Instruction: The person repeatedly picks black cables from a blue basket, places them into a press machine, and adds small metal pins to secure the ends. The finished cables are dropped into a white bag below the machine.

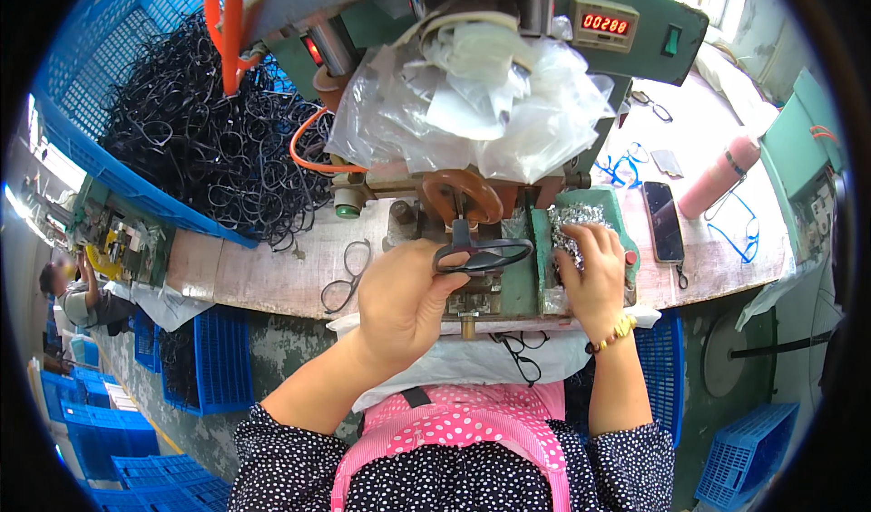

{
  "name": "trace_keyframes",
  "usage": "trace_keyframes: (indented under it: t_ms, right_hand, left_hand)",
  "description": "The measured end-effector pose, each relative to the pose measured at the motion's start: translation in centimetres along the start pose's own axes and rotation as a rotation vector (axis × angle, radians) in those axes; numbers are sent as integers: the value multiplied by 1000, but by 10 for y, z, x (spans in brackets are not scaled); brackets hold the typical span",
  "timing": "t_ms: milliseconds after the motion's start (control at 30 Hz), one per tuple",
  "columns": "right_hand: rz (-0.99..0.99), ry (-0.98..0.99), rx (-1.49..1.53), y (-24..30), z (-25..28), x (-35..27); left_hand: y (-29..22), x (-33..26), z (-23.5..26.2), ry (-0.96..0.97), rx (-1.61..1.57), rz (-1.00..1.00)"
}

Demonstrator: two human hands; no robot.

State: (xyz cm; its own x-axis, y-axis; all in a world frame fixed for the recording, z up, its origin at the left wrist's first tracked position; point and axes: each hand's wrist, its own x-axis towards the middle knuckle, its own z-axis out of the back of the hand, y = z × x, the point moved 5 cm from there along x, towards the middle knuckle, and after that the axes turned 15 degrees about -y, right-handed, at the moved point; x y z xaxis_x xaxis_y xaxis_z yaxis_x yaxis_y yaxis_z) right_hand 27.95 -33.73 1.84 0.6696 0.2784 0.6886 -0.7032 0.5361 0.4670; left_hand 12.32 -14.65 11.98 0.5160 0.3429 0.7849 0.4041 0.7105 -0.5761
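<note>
My left hand (406, 294) is closed on a black eyeglass frame (485, 255), pinching it between thumb and fingers at the front of a green bench machine (521, 285). The frame is held just in front of a brown round wheel (463, 196). My right hand (592, 272) reaches over a heap of tiny silvery metal parts (578, 214) on the machine's green ledge. Its thumb and index finger are bent down at the heap with a gap between them. No part shows between those fingertips.
A big blue crate (163, 199) full of black frames stands left. One loose frame (347, 278) lies on the bench; others (522, 353) lie on cloth at my lap. A phone (662, 222), pink bottle (721, 176) and blue frames (746, 238) lie right. Plastic bags (472, 104) hang ahead.
</note>
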Motion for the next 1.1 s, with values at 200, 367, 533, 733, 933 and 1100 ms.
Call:
trace_keyframes:
  t_ms: [200, 367, 533, 733, 933, 1100]
  right_hand:
    - [82, 131, -140, -6, -20, 8]
    - [114, -51, -29, 0, -7, -2]
    - [2, -142, -8, 0, 2, -11]
    - [-102, -248, 157, 2, 6, -15]
    - [19, -73, -90, 6, 3, -16]
    - [-16, -19, 26, -4, 0, -16]
  left_hand:
    - [11, -15, 27, -135, 60, -28]
    - [95, -58, 79, -44, 442, 227]
    - [154, -105, 96, 220, 821, 262]
    - [164, -103, 90, 314, 869, 250]
    - [123, -74, 111, -55, 710, 381]
    - [102, -73, 121, -219, 430, 505]
